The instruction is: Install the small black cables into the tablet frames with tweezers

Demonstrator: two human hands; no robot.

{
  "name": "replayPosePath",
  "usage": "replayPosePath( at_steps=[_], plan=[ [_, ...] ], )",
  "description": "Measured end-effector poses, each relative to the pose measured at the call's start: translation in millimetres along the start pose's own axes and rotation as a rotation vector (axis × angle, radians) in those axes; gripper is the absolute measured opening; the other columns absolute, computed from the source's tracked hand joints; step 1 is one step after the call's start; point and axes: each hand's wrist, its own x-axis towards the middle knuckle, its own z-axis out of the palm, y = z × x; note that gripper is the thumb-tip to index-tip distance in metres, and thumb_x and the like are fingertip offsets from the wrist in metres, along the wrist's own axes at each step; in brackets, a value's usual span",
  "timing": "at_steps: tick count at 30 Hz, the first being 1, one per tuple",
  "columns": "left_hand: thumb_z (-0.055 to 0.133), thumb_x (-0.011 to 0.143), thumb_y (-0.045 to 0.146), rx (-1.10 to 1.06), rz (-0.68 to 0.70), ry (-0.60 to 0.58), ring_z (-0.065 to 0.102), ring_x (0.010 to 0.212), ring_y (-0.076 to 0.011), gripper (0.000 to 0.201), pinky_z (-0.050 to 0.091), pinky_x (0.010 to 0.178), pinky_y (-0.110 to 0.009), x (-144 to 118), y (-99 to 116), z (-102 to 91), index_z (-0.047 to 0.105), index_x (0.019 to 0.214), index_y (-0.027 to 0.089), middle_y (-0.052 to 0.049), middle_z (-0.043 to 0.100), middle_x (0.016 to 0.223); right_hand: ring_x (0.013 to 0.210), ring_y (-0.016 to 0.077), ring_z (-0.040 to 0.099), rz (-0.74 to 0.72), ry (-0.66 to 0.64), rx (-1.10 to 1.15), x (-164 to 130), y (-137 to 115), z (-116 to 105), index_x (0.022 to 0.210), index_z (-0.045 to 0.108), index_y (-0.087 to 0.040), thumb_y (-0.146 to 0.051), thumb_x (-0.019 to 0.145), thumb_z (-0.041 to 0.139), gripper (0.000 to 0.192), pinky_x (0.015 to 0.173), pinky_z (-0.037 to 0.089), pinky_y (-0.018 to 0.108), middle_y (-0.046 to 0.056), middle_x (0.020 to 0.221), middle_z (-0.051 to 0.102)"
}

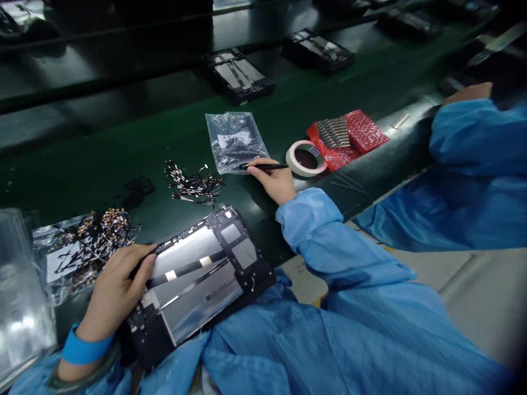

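My left hand (pixel 119 285), a blue band at its wrist, grips the left edge of an opened tablet body (pixel 200 274) between thumb and fingers. The tablet lies tilted at the green bench's front edge, its silvery battery area and black frame showing. My right hand (pixel 274 180) pinches a slim black tool, perhaps tweezers (pixel 269 166), whose tip points left over a clear plastic bag (pixel 236 141) with small dark parts and a white label. Just left of that bag is a loose heap of short black cables (pixel 193 184) with metal ends.
A second cable pile (pixel 99 236) lies on a bag at left, beside a clear plastic tray (pixel 24 307). Right of my hand are a tape roll (pixel 293 159) and red bubble wrap (pixel 368 131) with metallic strips. More tablet bodies (pixel 239 74) stand behind. A co-worker's sleeve (pixel 477 137) is at right.
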Motion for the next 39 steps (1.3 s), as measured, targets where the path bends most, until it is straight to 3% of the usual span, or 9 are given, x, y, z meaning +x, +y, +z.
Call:
replayPosePath(
  at_steps=[4,8,13,17,21,26,35,39],
  plan=[
    [0.051,0.091,0.038,-0.068,-0.039,0.024,0.063,0.095,-0.0220,0.025,0.052,0.087,-0.036,1.9,5.9,-5.5,0.064,0.106,0.023,-0.006,0.067,0.101,0.078,0.0153,0.067,0.072,-0.034,0.192,-11.5,-23.6,4.8,0.078,0.068,-0.021,-0.037,0.072,0.073,0.018,0.078,0.054,0.031,0.000,0.079,0.071],
    [0.057,0.088,0.035,-0.254,-0.153,0.062,0.063,0.101,-0.0216,0.032,0.052,0.091,-0.038,8.8,31.6,-11.8,0.058,0.118,0.024,-0.007,0.066,0.110,0.066,0.0122,0.068,0.293,-0.286,0.498,-33.9,-67.3,21.2,0.076,0.067,-0.020,-0.042,0.066,0.079,0.027,0.063,0.055,0.024,-0.001,0.072,0.071],
    [0.065,0.081,0.033,-0.760,-0.349,-0.019,0.067,0.087,-0.0170,0.040,0.059,0.068,-0.027,26.8,70.7,-9.2,0.053,0.116,0.018,-0.008,0.065,0.101,0.061,0.0086,0.069,0.553,-0.617,0.718,-56.0,-109.6,45.3,0.072,0.067,-0.019,-0.038,0.062,0.083,0.027,0.055,0.054,0.015,-0.003,0.065,0.070],
    [0.071,0.076,0.030,-0.820,-0.410,0.023,0.063,0.066,-0.0105,0.027,0.054,0.051,-0.018,31.0,81.3,-5.7,0.056,0.094,0.017,-0.002,0.064,0.083,0.058,0.0068,0.068,0.669,-0.747,0.792,-61.9,-116.3,58.5,0.072,0.068,-0.018,-0.037,0.061,0.083,0.027,0.055,0.053,0.012,-0.003,0.060,0.071],
    [0.069,0.078,0.032,-0.836,-0.503,0.022,0.056,0.051,-0.0074,0.021,0.048,0.040,-0.015,26.5,81.5,-5.2,0.054,0.085,0.018,0.003,0.060,0.067,0.057,0.0072,0.068,0.793,-0.790,0.807,-63.9,-113.7,62.9,0.074,0.068,-0.018,-0.039,0.060,0.084,0.030,0.056,0.054,0.012,-0.001,0.062,0.072],
    [0.069,0.077,0.033,-0.881,-0.590,0.005,0.057,0.049,-0.0088,0.022,0.050,0.037,-0.016,25.8,83.2,-5.7,0.056,0.085,0.018,0.004,0.059,0.063,0.059,0.0075,0.069,0.876,-0.780,0.831,-64.2,-111.1,63.5,0.075,0.069,-0.018,-0.038,0.060,0.084,0.029,0.055,0.054,0.012,0.000,0.066,0.073],
    [0.067,0.078,0.033,-0.922,-0.612,0.004,0.058,0.051,-0.0097,0.022,0.055,0.041,-0.020,26.1,87.6,-7.5,0.056,0.088,0.017,0.003,0.058,0.066,0.057,0.0077,0.068,0.871,-0.777,0.809,-62.8,-113.0,65.4,0.073,0.069,-0.017,-0.040,0.057,0.085,0.031,0.053,0.054,0.012,-0.001,0.063,0.072],
    [0.067,0.078,0.035,-0.867,-0.618,-0.009,0.060,0.055,-0.0109,0.030,0.055,0.040,-0.020,21.9,82.5,-9.8,0.056,0.099,0.017,0.002,0.059,0.070,0.056,0.0085,0.067,0.781,-0.722,0.733,-62.3,-112.2,63.8,0.072,0.068,-0.018,-0.044,0.057,0.084,0.034,0.053,0.054,0.015,-0.002,0.063,0.071]
  ],
)
